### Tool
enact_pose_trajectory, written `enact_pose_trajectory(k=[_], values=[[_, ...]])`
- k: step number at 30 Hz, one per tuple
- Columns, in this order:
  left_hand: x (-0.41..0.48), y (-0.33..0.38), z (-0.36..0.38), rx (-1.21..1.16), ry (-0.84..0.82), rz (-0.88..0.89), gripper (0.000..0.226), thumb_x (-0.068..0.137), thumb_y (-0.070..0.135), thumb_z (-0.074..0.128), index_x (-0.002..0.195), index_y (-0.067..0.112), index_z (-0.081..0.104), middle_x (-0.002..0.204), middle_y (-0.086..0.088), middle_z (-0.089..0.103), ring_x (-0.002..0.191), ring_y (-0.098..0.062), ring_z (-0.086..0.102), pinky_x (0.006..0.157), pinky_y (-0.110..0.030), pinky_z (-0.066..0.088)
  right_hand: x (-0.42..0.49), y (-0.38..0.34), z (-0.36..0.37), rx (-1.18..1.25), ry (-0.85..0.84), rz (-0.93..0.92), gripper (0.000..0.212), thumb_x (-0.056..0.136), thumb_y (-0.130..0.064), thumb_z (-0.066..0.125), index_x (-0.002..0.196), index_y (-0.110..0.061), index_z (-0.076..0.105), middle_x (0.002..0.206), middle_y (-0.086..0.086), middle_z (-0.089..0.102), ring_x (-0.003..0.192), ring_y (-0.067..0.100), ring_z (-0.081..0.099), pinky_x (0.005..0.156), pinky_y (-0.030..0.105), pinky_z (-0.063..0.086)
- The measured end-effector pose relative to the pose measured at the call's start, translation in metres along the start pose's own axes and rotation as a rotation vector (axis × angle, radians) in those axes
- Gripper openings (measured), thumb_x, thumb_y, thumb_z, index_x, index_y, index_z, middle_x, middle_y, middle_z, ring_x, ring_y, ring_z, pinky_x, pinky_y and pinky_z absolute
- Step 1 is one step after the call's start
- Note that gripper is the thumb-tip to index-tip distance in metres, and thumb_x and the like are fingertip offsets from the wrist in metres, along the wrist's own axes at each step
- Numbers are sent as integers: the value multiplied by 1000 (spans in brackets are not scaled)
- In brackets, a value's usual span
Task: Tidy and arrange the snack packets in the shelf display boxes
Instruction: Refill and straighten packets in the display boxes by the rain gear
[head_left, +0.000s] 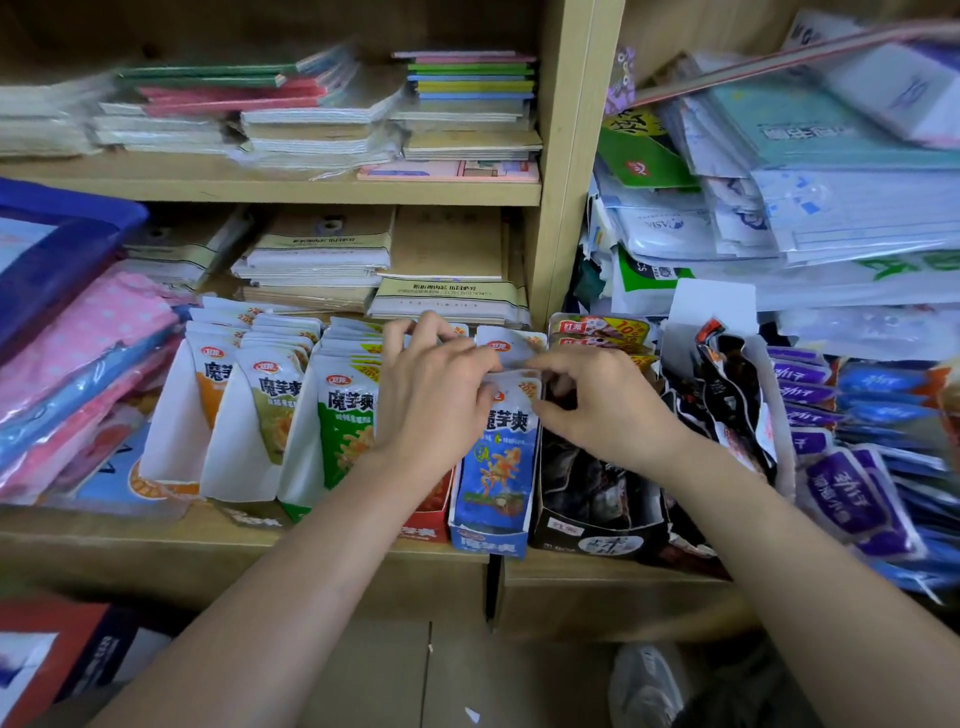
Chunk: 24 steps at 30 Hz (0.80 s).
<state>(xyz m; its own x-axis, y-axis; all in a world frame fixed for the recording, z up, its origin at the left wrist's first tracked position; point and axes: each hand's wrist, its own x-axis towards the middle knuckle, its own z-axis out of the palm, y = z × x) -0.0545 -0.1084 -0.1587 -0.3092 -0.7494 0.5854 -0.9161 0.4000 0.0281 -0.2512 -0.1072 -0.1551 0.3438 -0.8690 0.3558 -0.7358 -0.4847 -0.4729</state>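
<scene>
A row of display boxes stands on the wooden shelf (156, 535). The blue box (485, 543) holds blue-and-white snack packets (501, 457). My left hand (431, 395) reaches over the red box (423, 525) and its fingers curl on the tops of the blue packets. My right hand (597, 400) pinches the top edge of the front blue packet from the right. Green packets (345, 415) fill the box to the left, with yellow-green packets (275, 400) and orange ones (213, 379) further left. A black box (597, 540) of dark packets sits to the right.
Purple and blue packets (852, 488) lie loose at the right. Stacks of notebooks (322, 260) fill the shelf behind and the one above. Pink and blue wrapped goods (78, 364) lean at the left. Plastic-wrapped stationery (831, 208) piles up at the upper right.
</scene>
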Motion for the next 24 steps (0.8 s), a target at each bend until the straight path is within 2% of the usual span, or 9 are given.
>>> enact_pose_trajectory(k=[3,6,8,10,13,15,18,21,24], values=[[4,3,4,111,-79,-26,37,76,44,81,107,26,71,100,6,71,107,-27,52,88,-41,29,0,-3,4,-62,95,5,51,80,-16,79,129,-19,65,108,0,59,76,10,50,72,37,54],[3,3,7,146,-114,-17,62,74,50,82,128,27,63,121,7,65,111,-27,48,86,-40,28,-1,-5,4,-102,74,24,53,81,-22,81,131,-15,64,120,0,55,85,18,59,74,44,56],[2,0,6,158,-149,-4,71,71,54,82,134,28,62,128,8,59,112,-27,44,86,-40,27,-2,-5,3,-127,44,35,50,83,-25,79,129,-14,66,123,-1,54,94,21,62,76,44,56],[2,-3,5,161,-182,10,71,72,57,80,135,30,62,130,8,55,114,-28,42,88,-42,27,-3,-6,2,-108,46,28,48,83,-24,79,128,-14,67,123,-1,55,91,16,59,77,41,56],[1,-5,1,124,-211,15,62,72,55,79,126,28,67,130,6,51,117,-27,39,92,-44,27,-1,-5,-1,-32,158,13,44,83,-14,78,126,-13,68,119,1,59,75,7,51,76,30,52],[1,-6,-1,103,-228,10,58,70,54,79,120,25,69,128,7,51,119,-26,36,94,-44,28,6,-3,-6,-40,227,10,42,82,-9,78,123,-11,69,113,3,62,75,12,57,77,28,51],[0,-9,-4,48,-227,48,53,68,53,80,112,25,71,117,11,62,117,-22,39,93,-43,26,20,-1,-6,-185,258,-44,38,81,-16,81,117,-9,72,106,4,68,92,28,56,83,38,50],[-5,-14,-8,-71,-194,77,36,67,48,85,95,28,71,100,18,67,117,-19,43,95,-41,23,29,-1,3,-308,201,-59,36,77,-24,84,111,-14,76,100,0,73,88,29,47,78,46,48],[-12,-21,-15,-197,-220,87,24,70,41,86,77,36,64,86,25,62,124,-15,46,103,-42,19,34,2,5,-239,184,-31,22,79,-19,82,101,-19,77,91,-2,74,87,29,48,78,48,47]])
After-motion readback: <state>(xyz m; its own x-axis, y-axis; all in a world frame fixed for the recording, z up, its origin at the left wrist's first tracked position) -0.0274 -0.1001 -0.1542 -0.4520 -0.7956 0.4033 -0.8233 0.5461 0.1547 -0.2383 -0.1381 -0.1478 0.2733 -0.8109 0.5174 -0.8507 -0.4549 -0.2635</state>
